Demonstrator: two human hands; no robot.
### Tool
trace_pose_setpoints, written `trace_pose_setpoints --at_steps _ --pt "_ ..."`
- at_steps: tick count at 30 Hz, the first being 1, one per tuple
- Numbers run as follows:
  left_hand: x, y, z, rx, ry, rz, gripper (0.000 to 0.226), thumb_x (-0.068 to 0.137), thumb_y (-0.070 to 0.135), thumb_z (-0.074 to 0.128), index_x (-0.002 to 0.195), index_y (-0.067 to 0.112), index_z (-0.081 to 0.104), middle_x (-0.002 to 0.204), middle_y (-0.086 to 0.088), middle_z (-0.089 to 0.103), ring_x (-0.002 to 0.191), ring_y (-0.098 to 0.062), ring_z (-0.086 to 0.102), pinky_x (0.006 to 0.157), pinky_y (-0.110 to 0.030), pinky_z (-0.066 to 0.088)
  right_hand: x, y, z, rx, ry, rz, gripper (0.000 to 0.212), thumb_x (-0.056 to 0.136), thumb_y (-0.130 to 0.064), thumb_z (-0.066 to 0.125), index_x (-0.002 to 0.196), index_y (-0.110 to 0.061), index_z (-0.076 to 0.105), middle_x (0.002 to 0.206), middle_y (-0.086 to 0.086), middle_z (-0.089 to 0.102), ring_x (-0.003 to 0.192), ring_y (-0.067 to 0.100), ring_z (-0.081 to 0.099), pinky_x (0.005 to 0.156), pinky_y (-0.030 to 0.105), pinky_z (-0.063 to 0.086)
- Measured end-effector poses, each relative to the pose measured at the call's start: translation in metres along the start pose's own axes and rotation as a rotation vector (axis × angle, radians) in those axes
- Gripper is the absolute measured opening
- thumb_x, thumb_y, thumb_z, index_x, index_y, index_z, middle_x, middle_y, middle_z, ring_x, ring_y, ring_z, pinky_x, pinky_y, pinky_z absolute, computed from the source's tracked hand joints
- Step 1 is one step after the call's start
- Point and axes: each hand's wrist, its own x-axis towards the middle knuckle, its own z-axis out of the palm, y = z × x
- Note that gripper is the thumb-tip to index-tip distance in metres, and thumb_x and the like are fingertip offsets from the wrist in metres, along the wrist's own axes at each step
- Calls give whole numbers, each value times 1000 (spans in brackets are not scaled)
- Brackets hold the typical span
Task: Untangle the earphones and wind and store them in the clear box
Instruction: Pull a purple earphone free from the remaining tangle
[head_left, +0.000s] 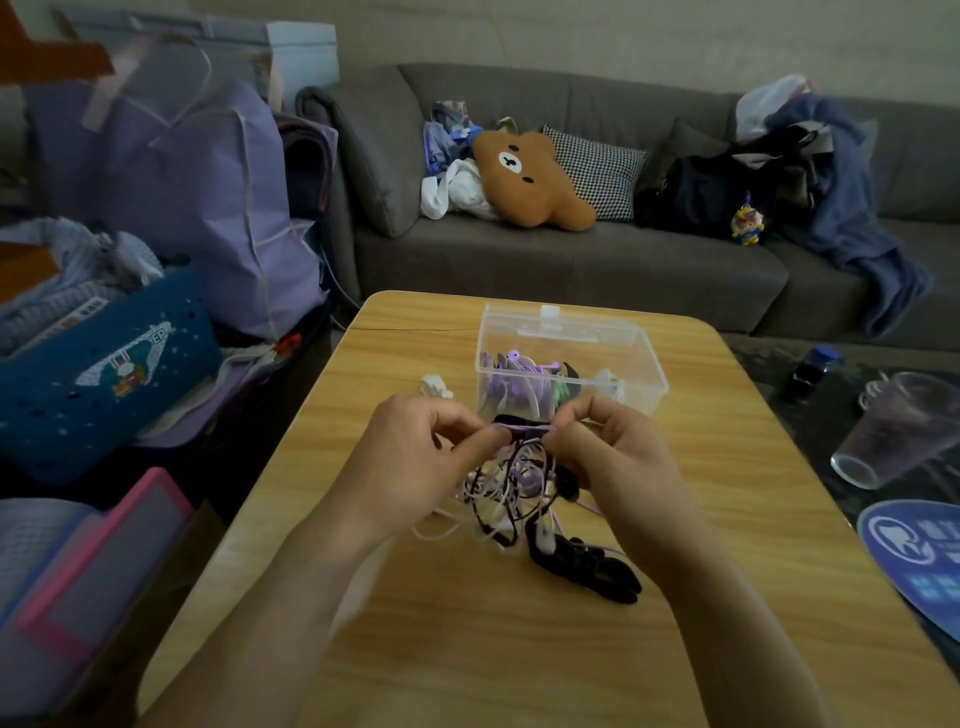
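The left hand (415, 457) and right hand (602, 457) each pinched an end of a short taut stretch of purple cord (522, 426) between thumb and forefinger, the other fingers curled under. Below that stretch hung the tangle of earphones (511, 491), white, purple and black cords knotted together, its lower end touching the wooden table (467, 649). How many sets made up the knot could not be told. A black piece (587, 569) lay on the table just under the tangle; its form was hard to make out.

Just beyond the hands stood one clear box (566, 358), open, with purple and white cords already inside, their number unclear. A small white object (435, 387) lay to its left. The table had bare wood in front of the forearms and on both sides; its near edge was cut off. At the right, off the table, one clear cup (898, 431) lay tilted near a dark bottle (813, 371).
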Motion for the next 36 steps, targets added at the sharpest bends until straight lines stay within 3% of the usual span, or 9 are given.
trace_pose_setpoints --at_steps 2,5,11,14,18,23,29,34,36 --pt "0 0 -2 -114 24 -45 18 78 35 76 81 17 78 72 4 75 65 -15 70 61 -30 58 0 0 -4 -80 -64 56 12 92 -2 61 84 -9 61 60 5 56 54 16 48 52 26 41" --pt "0 0 -4 -239 0 -71 25 75 30 77 85 8 75 77 -6 76 69 -23 73 62 -33 61 1 1 -9 -158 -66 65 7 91 -5 67 87 -10 64 57 3 58 53 17 50 55 30 44" --pt "0 2 -10 -619 -389 -250 25 91 18 68 94 -5 61 90 -12 69 67 -27 61 53 -31 53 2 2 -18 -390 -24 -35 7 91 -26 71 88 -19 70 73 5 71 63 11 63 62 25 52" --pt "-1 -1 -12 -526 -498 -218 19 86 12 73 96 2 59 88 -10 64 75 -29 56 61 -28 51 1 2 -18 -248 18 -54 7 91 -22 71 89 -15 72 77 11 72 67 16 65 65 30 55" --pt "1 0 -9 -304 -424 -189 31 77 22 78 90 4 58 76 -7 69 72 -26 66 68 -35 57 1 4 -11 -80 15 -57 7 90 -14 71 88 -8 70 76 14 71 65 16 63 61 25 51" --pt "2 -1 -8 -153 -257 -104 30 72 32 77 80 9 58 66 0 67 61 -25 65 60 -32 54 0 2 -12 41 -42 -34 9 85 1 70 78 -1 65 71 21 62 60 24 53 52 21 44" --pt "3 1 -7 -370 -155 -137 29 80 22 73 89 0 56 67 -9 59 60 -29 51 48 -24 50 1 2 -12 118 -73 48 15 84 -8 73 72 -15 68 65 8 56 54 19 41 49 26 29" --pt "3 4 -4 -452 22 -201 32 73 24 78 92 3 62 77 -10 74 47 -19 51 51 -32 44 -2 1 -12 -104 -189 -21 10 90 -20 70 92 -10 70 69 0 64 56 7 55 51 16 41" --pt "2 4 -5 -323 63 -175 28 73 27 80 93 12 69 79 -8 75 42 -14 54 51 -36 51 -2 4 -11 -211 -198 -61 10 88 -22 75 95 -16 73 76 4 67 65 19 62 58 24 51"
